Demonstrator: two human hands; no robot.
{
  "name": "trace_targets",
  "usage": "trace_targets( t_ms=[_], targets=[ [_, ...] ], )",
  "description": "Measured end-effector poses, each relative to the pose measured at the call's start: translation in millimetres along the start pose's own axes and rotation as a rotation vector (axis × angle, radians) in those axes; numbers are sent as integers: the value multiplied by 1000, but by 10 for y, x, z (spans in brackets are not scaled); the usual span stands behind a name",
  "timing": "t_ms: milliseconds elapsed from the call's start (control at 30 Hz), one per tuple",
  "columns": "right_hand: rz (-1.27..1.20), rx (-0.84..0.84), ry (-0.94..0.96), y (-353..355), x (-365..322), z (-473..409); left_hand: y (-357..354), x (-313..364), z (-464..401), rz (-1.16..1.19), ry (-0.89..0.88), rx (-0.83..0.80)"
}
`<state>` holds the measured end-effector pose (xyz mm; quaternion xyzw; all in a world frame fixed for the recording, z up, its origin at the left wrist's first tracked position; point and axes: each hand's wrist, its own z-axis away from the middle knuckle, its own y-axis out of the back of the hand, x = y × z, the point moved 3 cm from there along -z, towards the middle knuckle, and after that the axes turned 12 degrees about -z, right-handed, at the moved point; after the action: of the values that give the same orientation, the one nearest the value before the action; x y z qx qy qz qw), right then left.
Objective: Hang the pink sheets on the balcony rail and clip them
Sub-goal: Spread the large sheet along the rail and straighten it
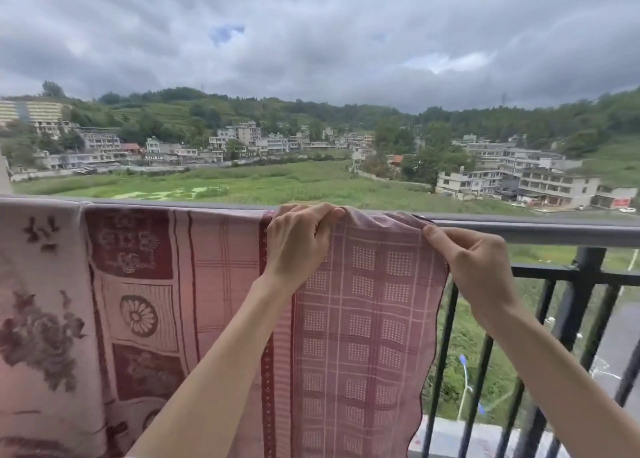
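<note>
Sheets hang over the rail, covering its left and middle. Left hand grips the checked sheet's top fold at the rail, fingers curled tight. Right hand pinches that sheet's right top corner between thumb and forefinger, just beside the rail. Black bars stand below.

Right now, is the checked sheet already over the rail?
Yes. The checked sheet hangs over the rail; both hands hold its top edge.

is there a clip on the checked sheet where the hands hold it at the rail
No, the left hand and right hand pinch the checked pink sheet on the rail with no clip there.
</note>
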<state>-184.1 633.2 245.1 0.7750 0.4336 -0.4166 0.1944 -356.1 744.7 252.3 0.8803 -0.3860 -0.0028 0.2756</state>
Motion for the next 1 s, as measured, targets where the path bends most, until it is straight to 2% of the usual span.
trace_targets(
  t_ms=[100, 167, 233, 433, 600, 733, 1000],
  targets=[
    [68, -83, 43, 414, -1, -96, -229, 502, 71, 40, 6, 43],
    [49, -113, 32, 676, -68, -211, -334, 729, 64, 53, 94, 56],
    [-16, -97, 0, 976, -129, -375, -419, 920, 30, 65, 138, 44],
    [-59, -50, -32, 1652, -91, -603, -592, 1592, 70, -23, 84, -4],
    [-22, -148, -43, 2068, 77, -484, -679, 1937, 146, -86, 188, -23],
    [-71, -157, -103, 2433, 119, -457, -766, 2298, 219, -130, 233, -50],
    [-104, -97, -131, 3332, 157, -543, -1150, 3096, 228, -128, 163, -81]
  ],
)
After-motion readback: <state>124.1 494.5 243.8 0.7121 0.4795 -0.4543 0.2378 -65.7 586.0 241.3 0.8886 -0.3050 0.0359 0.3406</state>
